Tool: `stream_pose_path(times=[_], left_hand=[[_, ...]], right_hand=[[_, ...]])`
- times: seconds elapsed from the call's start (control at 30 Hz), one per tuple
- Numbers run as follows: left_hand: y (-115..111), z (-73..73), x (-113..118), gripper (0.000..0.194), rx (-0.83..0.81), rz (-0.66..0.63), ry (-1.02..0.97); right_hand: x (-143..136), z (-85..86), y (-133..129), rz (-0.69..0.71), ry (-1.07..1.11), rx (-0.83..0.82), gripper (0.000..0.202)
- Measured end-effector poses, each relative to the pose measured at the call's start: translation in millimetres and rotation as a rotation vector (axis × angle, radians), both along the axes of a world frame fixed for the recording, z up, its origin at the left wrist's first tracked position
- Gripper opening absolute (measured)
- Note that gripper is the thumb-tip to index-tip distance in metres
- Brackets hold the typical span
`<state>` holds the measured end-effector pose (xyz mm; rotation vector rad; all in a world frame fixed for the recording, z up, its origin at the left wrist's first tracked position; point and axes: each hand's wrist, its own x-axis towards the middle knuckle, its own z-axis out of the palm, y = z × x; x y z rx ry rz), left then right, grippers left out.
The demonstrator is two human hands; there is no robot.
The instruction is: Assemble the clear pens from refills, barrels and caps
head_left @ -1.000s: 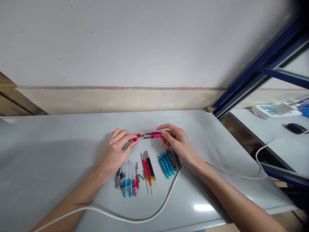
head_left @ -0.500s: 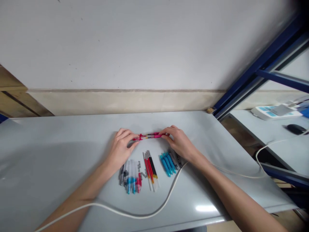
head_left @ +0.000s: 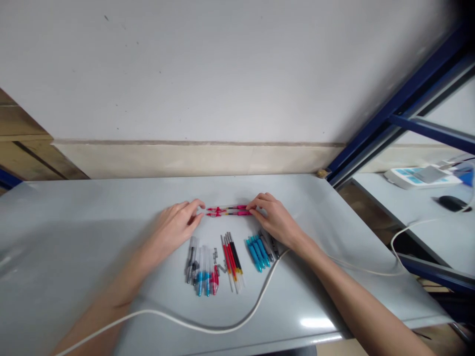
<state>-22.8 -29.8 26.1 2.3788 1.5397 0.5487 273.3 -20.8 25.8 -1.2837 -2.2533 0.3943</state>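
Note:
Two pink pens (head_left: 242, 213) with clear barrels lie side by side on the grey table. My right hand (head_left: 273, 215) pinches their right ends between thumb and fingers. Just off their left tips, my left hand (head_left: 178, 221) holds nothing, thumb and fingers apart. Nearer me is a group of clear pen barrels (head_left: 201, 262) with black, blue and pink ends. Small grey pieces (head_left: 221, 268), too small to make out, lie to their right. Red and black refills (head_left: 230, 254) lie in a row beside them. Blue pen parts (head_left: 257, 253) and dark grey ones (head_left: 266, 245) lie below my right hand.
A white cable (head_left: 222, 330) loops across the front of the grey table (head_left: 92, 207) and under my right arm. A wall (head_left: 208, 158) bounds the back. Right, a blue metal frame (head_left: 371, 128) stands before another surface with a white device (head_left: 411, 176) and black mouse (head_left: 453, 203).
My left hand has let go of the left ends of the pink pens and drawn back to the left. The right hand stays at their right ends. The view has shifted slightly.

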Motion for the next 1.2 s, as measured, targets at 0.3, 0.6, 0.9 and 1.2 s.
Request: stream_pose_path(times=[0.3,0.6,0.9,1.2], left_hand=[[-7,29.5,-19,0.033,-0.681,-0.09,-0.01],[-5,14.1,-15,0.031,-0.672,-0.083,0.033],[-5,8.9,2,0.021,-0.12,0.071,0.372],[-9,-5.7,23,0.017,0.045,0.126,0.177]], right_hand=[[-24,0.4,-21,0.136,-0.016,-0.002,0.014],[-40,-0.1,-35,0.22,-0.117,-0.028,0.012],[-41,-1.5,-34,0.112,-0.142,0.011,0.014],[-48,-7.6,-33,-0.01,-0.236,0.025,0.021]])
